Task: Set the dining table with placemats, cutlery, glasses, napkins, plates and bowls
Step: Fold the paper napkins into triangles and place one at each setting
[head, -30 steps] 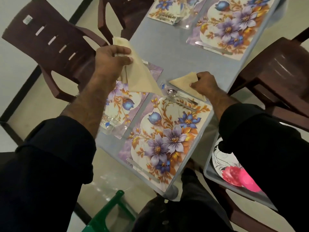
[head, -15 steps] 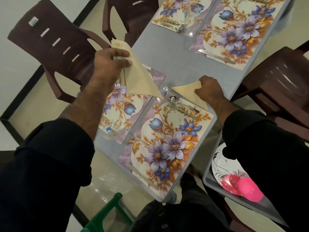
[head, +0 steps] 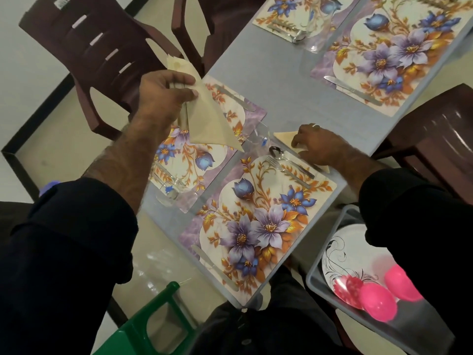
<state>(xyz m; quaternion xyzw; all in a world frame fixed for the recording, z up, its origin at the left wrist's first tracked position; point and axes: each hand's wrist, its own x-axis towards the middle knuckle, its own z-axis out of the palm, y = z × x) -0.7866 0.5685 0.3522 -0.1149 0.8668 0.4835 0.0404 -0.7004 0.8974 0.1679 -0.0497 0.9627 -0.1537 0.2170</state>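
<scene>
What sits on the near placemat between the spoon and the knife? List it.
In the head view, a fork lies just beside the spoon; past it only the placemat's printed flowers stretch to the knife at the near edge.

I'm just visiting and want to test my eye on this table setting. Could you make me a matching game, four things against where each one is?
Things:
1. stack of napkins
2. single napkin
3. spoon
4. pink bowls

Places:
A. in the grey bin beside the table
B. held up in the left hand
C. on the nearest placemat
D. on the table under the right hand

Pairs: 1-B, 2-D, 3-C, 4-A
</scene>
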